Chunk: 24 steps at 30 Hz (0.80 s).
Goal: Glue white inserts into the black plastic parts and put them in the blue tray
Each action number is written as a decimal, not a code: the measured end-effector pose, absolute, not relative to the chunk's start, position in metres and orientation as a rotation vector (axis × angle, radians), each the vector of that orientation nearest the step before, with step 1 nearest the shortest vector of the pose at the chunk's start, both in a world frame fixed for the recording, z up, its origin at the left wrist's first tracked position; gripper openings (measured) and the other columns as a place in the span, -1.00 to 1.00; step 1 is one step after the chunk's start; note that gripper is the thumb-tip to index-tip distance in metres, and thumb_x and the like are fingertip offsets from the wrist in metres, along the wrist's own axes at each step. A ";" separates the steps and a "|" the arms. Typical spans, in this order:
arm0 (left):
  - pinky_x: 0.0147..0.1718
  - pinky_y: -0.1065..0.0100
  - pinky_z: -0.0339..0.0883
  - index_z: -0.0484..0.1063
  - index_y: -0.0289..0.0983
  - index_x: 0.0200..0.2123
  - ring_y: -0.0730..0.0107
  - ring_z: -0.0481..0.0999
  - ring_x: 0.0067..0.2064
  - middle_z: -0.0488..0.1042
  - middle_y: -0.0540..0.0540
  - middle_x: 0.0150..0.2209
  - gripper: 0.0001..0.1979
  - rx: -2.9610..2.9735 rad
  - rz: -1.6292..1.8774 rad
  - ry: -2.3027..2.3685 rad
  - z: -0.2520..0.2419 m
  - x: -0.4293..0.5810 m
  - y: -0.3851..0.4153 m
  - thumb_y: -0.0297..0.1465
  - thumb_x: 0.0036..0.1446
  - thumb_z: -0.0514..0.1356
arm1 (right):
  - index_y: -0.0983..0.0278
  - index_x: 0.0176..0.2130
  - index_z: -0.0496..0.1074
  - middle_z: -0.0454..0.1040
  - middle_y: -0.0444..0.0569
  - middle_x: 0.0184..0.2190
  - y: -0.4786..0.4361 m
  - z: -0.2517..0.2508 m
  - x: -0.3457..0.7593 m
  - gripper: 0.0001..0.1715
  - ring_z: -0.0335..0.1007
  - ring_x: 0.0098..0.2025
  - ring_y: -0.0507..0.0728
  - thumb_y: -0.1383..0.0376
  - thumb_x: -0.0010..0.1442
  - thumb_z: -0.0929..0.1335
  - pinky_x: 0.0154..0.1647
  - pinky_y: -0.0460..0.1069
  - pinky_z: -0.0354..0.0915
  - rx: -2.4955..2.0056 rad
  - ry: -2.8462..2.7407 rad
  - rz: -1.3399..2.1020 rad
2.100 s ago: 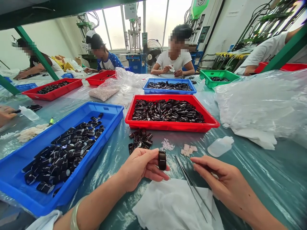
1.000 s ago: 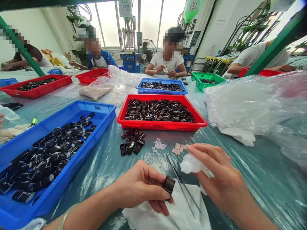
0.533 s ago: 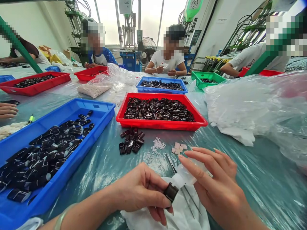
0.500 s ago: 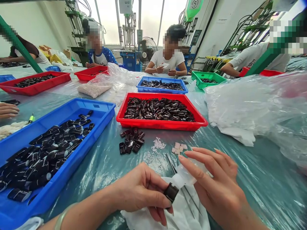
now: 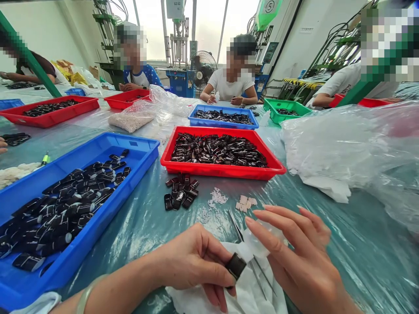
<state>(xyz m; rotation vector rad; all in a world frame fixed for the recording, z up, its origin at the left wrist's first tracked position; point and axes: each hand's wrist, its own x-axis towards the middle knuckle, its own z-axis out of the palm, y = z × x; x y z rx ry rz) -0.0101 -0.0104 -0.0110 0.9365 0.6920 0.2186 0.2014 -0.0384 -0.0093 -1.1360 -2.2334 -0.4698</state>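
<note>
Thumb and fingers of my left hand [image 5: 199,261] pinch a small black plastic piece [image 5: 236,265], tilted, above a white cloth [image 5: 242,301]. To its right, my right hand [image 5: 297,248] has long, slightly bent fingers around a translucent white squeeze bottle [image 5: 258,243], which they partly hide. The bottle lies close to the black piece. Under it, metal tweezers [image 5: 260,279] rest on the cloth, and another thin metal tool tip [image 5: 236,226] points away from me. Further off are small pale pads [image 5: 245,203], white scraps [image 5: 217,197] and a pile of black pieces [image 5: 180,192].
A blue tray [image 5: 131,140] of black pieces stands at left, a red tray [image 5: 222,171] of them ahead. Behind it are a smaller blue tray [image 5: 223,123] and a green tray [image 5: 288,104]. Clear plastic bags [image 5: 343,144] bulge at right. Co-workers [image 5: 231,85] sit across the table.
The squeeze bottle has drawn slightly back from the black piece and my right hand has shifted a little right. My left hand keeps its pinch. A co-worker's hand at the far left has pulled back.
</note>
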 end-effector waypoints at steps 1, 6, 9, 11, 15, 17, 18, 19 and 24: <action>-0.54 0.57 0.34 0.56 -0.34 -0.45 0.55 0.47 -0.57 0.48 0.00 -0.54 -0.89 0.934 0.220 0.693 -0.011 -0.010 -0.010 -0.48 -0.09 0.22 | 0.15 -0.12 0.40 0.47 0.01 -0.20 -0.038 -0.009 0.202 -0.56 0.35 -0.09 0.22 0.58 0.14 0.21 0.00 0.27 0.02 -1.132 -2.239 -0.467; -0.55 0.56 0.35 0.56 -0.34 -0.46 0.53 0.48 -0.56 0.49 -0.01 -0.54 -0.89 0.924 0.224 0.696 -0.012 -0.010 -0.010 -0.47 -0.10 0.23 | 0.15 -0.13 0.40 0.48 0.00 -0.22 -0.038 -0.007 0.201 -0.56 0.36 -0.09 0.20 0.57 0.15 0.20 -0.03 0.24 0.08 -1.114 -2.234 -0.464; -0.56 0.56 0.34 0.56 -0.34 -0.48 0.52 0.47 -0.57 0.48 0.00 -0.57 -0.90 0.916 0.222 0.704 -0.013 -0.010 -0.011 -0.47 -0.11 0.23 | 0.14 -0.20 0.41 0.50 -0.03 -0.27 -0.036 -0.004 0.196 -0.60 0.39 -0.15 0.17 0.56 0.16 0.18 -0.05 0.20 0.12 -1.092 -2.200 -0.483; -0.56 0.56 0.34 0.56 -0.33 -0.49 0.52 0.47 -0.57 0.48 0.00 -0.57 -0.91 0.911 0.220 0.712 -0.012 -0.010 -0.011 -0.48 -0.12 0.23 | 0.15 -0.22 0.41 0.51 -0.04 -0.29 -0.035 -0.002 0.195 -0.60 0.41 -0.17 0.16 0.57 0.16 0.18 -0.07 0.18 0.14 -1.074 -2.187 -0.496; -0.56 0.57 0.33 0.56 -0.33 -0.50 0.54 0.46 -0.58 0.48 0.01 -0.58 -0.91 0.914 0.211 0.712 -0.009 -0.010 -0.011 -0.49 -0.11 0.22 | 0.16 -0.22 0.42 0.51 -0.04 -0.29 -0.034 -0.001 0.197 -0.61 0.42 -0.17 0.15 0.57 0.15 0.19 -0.06 0.16 0.17 -1.050 -2.187 -0.496; -0.56 0.56 0.32 0.56 -0.32 -0.50 0.54 0.45 -0.59 0.47 0.02 -0.60 -0.90 0.925 0.207 0.709 -0.008 -0.010 -0.011 -0.49 -0.10 0.22 | 0.14 -0.23 0.42 0.51 -0.06 -0.29 -0.034 -0.001 0.198 -0.61 0.43 -0.17 0.14 0.56 0.15 0.20 -0.05 0.15 0.18 -1.053 -2.192 -0.485; -0.56 0.56 0.32 0.56 -0.32 -0.50 0.54 0.45 -0.59 0.46 0.02 -0.61 -0.90 0.931 0.205 0.707 -0.007 -0.010 -0.011 -0.48 -0.10 0.22 | 0.13 -0.23 0.42 0.51 -0.07 -0.29 -0.034 -0.001 0.199 -0.60 0.43 -0.16 0.14 0.56 0.15 0.20 -0.05 0.14 0.18 -1.050 -2.197 -0.481; -0.56 0.55 0.32 0.56 -0.32 -0.50 0.53 0.45 -0.60 0.46 0.02 -0.61 -0.90 0.937 0.204 0.704 -0.007 -0.010 -0.011 -0.47 -0.10 0.22 | 0.13 -0.23 0.42 0.51 -0.07 -0.28 -0.034 -0.001 0.200 -0.60 0.43 -0.16 0.13 0.56 0.15 0.20 -0.05 0.14 0.19 -1.048 -2.204 -0.476; -0.56 0.55 0.32 0.56 -0.32 -0.48 0.55 0.44 -0.60 0.46 0.01 -0.59 -0.90 0.948 0.199 0.699 -0.006 -0.011 -0.011 -0.46 -0.09 0.22 | 0.17 -0.23 0.42 0.51 -0.05 -0.30 -0.034 0.002 0.200 -0.61 0.41 -0.14 0.14 0.58 0.15 0.19 -0.04 0.15 0.19 -1.020 -2.212 -0.465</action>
